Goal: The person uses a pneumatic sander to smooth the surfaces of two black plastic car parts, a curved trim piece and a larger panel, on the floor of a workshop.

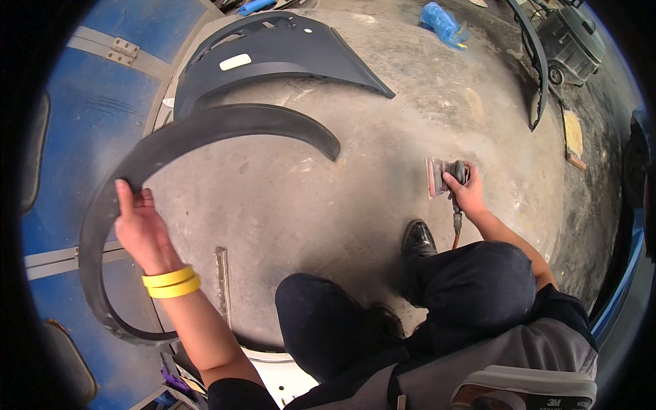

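Crouching over the concrete floor (328, 198), we have 2 things in hand. Our left hand (140, 229), at 9 o'clock in the view, is closed on the inner edge of a long curved black trim piece (205, 130), fingers curled over the rim and a roll of yellow tape (171, 281) worn at the wrist. The trim arcs like a wheel-arch strip: from our grip its long axis sweeps up toward 11 o'clock, over the top and out to a free tip near 12 o'clock, while the other end curls down toward 7 o'clock beside a blue panel (96, 116). Our right hand (468, 195), at 3 o'clock, is wrapped around a small sander (444, 176) with a reddish pad, which sits at the floor with a hose trailing back toward our knee. So the sander lies well apart from the trim, at 3 o'clock from its free tip, and the right hand is the one nearer that tip. A dark bumper panel (273, 55) lies on the floor at 12 o'clock, just beyond the trim. Our black shoe (418, 239) is planted near the sander.
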A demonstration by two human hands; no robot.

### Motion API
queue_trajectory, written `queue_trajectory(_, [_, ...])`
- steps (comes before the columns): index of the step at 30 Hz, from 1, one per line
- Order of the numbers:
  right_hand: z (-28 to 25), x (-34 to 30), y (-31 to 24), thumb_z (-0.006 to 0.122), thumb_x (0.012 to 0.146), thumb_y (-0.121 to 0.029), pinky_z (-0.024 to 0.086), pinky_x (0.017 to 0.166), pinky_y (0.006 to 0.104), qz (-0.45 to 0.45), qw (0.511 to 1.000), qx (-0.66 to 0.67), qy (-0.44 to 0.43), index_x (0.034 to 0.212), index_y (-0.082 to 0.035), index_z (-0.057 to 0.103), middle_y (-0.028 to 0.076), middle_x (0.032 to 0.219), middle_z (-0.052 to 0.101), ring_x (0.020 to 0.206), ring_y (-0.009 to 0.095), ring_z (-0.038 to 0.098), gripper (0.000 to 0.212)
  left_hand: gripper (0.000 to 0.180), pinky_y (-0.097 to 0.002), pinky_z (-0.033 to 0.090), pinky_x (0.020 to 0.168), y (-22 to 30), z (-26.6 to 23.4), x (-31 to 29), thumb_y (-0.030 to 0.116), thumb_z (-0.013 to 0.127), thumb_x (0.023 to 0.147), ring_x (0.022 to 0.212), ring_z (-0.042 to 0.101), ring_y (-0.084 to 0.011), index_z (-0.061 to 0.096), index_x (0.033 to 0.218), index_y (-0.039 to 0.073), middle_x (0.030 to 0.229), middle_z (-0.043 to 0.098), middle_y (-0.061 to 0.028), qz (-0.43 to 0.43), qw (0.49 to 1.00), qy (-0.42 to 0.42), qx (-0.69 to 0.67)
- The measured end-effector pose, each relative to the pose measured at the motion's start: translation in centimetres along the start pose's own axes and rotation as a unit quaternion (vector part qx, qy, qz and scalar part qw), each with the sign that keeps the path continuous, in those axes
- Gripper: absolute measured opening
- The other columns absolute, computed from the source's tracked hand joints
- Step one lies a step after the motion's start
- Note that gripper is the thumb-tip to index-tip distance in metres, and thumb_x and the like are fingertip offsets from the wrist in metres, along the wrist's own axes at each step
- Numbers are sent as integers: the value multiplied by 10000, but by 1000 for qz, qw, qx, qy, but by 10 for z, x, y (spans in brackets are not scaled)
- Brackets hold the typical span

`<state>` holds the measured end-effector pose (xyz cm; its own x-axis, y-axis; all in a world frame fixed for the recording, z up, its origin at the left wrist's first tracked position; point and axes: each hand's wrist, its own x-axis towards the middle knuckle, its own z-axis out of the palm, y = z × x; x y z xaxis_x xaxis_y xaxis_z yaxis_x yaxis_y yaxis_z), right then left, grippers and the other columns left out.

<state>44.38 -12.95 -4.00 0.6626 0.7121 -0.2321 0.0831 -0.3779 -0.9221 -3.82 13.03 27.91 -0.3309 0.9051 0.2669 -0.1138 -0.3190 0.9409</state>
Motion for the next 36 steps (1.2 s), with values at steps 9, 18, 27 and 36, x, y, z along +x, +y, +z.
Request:
queue_trajectory(9, [45,14,-140,762,917,-343,532,858,379,-150,977,3,-148,1461,11,387,209,1212,591,951,245,656,749,138,-352,582,832,-36,10,-84,12,689,963,875,681,-171,675,1098,-15,1039,710,-94,1,999,-36,4])
queue_trajectory(18, [129,-5,-307,788,886,-353,494,970,401,-377,900,-72,-207,1469,-32,401,198,1283,561,1088,297,617,771,164,-321,560,805,-23,26,-106,2,713,935,862,640,-152,666,1091,-18,1011,692,-75,12,998,-41,46])
queue_trajectory(27, [161,-111,-420,770,879,-368,562,874,484,-548,781,-119,-275,1443,-57,424,218,1297,496,994,433,663,731,200,-287,512,824,-22,22,-119,4,739,917,891,626,-124,676,1102,-40,1026,702,-53,14,997,-13,72])
queue_trajectory(36, [166,6,-315,787,869,-402,557,815,418,-384,904,-34,-185,1426,-58,449,239,1175,619,932,295,687,737,126,-290,495,748,-19,7,-127,106,744,950,790,610,-127,709,968,-13,910,689,-50,6,988,20,153])
